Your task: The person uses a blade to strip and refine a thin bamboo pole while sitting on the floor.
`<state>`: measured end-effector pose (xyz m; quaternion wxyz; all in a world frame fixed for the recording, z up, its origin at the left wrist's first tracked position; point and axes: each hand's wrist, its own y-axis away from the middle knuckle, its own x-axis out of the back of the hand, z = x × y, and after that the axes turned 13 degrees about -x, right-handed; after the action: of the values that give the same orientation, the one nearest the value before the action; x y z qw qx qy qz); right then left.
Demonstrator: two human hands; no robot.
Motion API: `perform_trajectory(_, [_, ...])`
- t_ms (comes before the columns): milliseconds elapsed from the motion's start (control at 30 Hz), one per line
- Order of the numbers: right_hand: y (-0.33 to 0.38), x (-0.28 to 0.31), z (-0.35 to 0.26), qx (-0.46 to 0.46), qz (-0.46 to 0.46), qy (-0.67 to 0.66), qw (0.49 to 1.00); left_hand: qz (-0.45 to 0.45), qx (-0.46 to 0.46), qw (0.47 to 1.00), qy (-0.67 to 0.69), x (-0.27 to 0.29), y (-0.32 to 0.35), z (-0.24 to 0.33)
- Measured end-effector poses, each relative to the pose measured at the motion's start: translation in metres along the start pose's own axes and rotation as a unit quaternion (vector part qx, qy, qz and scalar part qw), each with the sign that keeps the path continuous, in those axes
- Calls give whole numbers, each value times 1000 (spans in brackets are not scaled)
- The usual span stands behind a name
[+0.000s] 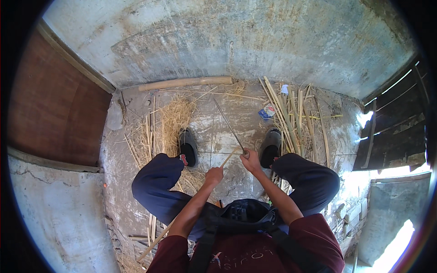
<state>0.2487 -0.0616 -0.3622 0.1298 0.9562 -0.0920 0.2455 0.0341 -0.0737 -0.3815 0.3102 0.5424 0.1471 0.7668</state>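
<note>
Door [54, 109]: shut at far left, well clear of the work.
Straw [175, 116]: loose pile by the left shoe.
Left hand [214, 175]: closed round a thin strip [229, 158] that runs back past the knee.
Right hand [251, 160]: fist on a blade [230, 125] (pointing away); best kept flat along the strip.
Floor [218, 136]: open between the feet.
Canes [287, 113]: crowd the right side.
</note>
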Motion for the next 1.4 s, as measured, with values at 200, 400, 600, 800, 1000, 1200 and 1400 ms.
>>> perform_trajectory(200, [17,-16,184,-179,-144,272,935,-16,-40,999,9,10,-9,25])
perform_trajectory(400, [26,-16,132,-199,-154,248,935,-18,7,999,42,3,-10,-4])
perform_trajectory(600, [4,2,96,-74,-79,161,981,-35,-6,999,33,5,-13,19])
perform_trajectory(800, [-3,-2,2,45,38,-53,997,-43,18,998,45,-5,-14,-8])
perform_trajectory(1000, [30,-1,147,-141,-96,125,977,-49,2,997,51,-11,-28,-5])
perform_trajectory(1200, [31,-10,142,-262,-167,190,931,-57,-27,996,60,-30,-45,-34])
perform_trajectory(1400, [12,5,69,-79,-84,163,980,-65,-1,994,83,-24,-38,-24])
